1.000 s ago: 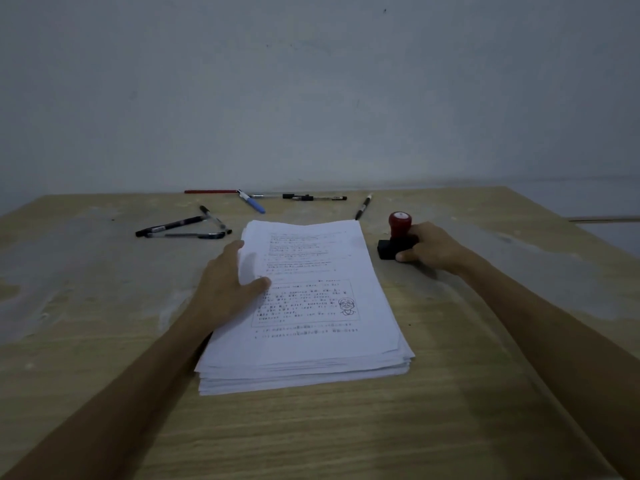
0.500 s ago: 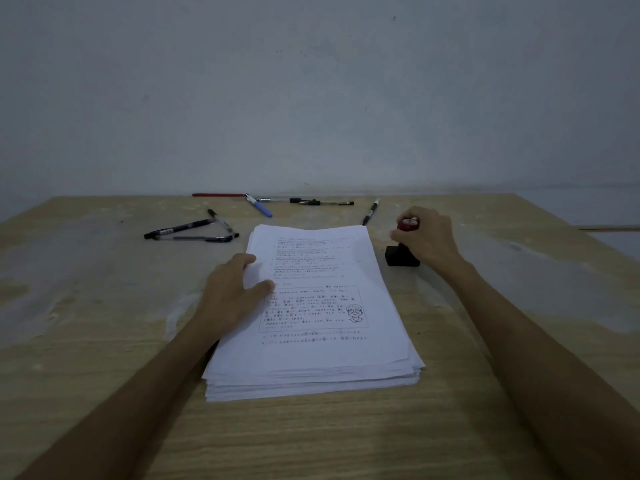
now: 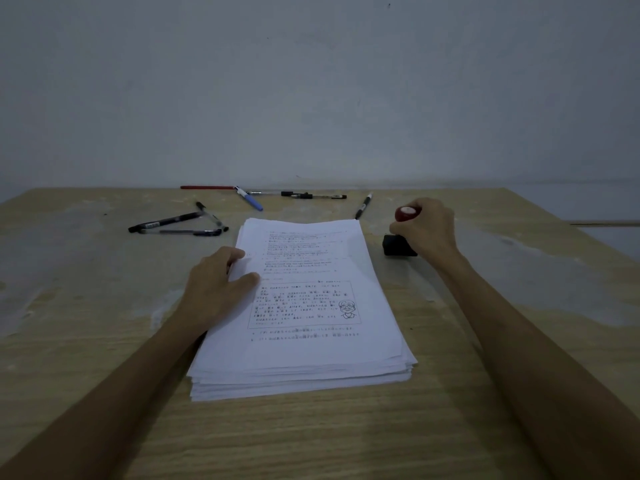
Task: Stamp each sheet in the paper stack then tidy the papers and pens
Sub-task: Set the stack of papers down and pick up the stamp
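A thick stack of printed white sheets (image 3: 311, 341) lies in the middle of the wooden table (image 3: 346, 434). My left hand (image 3: 214, 289) rests flat on the stack's left edge, thumb on the top sheet. Right of the stack stands a stamp (image 3: 401, 233) with a red knob and a black base. My right hand (image 3: 429, 226) grips its handle from the right, fingers curled round it; the base sits on the table. Several pens lie scattered beyond the stack: black ones (image 3: 173, 223) at the left, a blue-capped one (image 3: 251, 199), a red one (image 3: 207, 187), and a black one (image 3: 363, 206).
A plain grey wall rises right behind the table's far edge. The table's right edge runs diagonally at the far right, with floor beyond it. More dark pens (image 3: 313, 195) lie along the far edge.
My right hand has shifted from the stamp's base up onto its red-knobbed handle and closed round it. My left hand has stayed on the stack.
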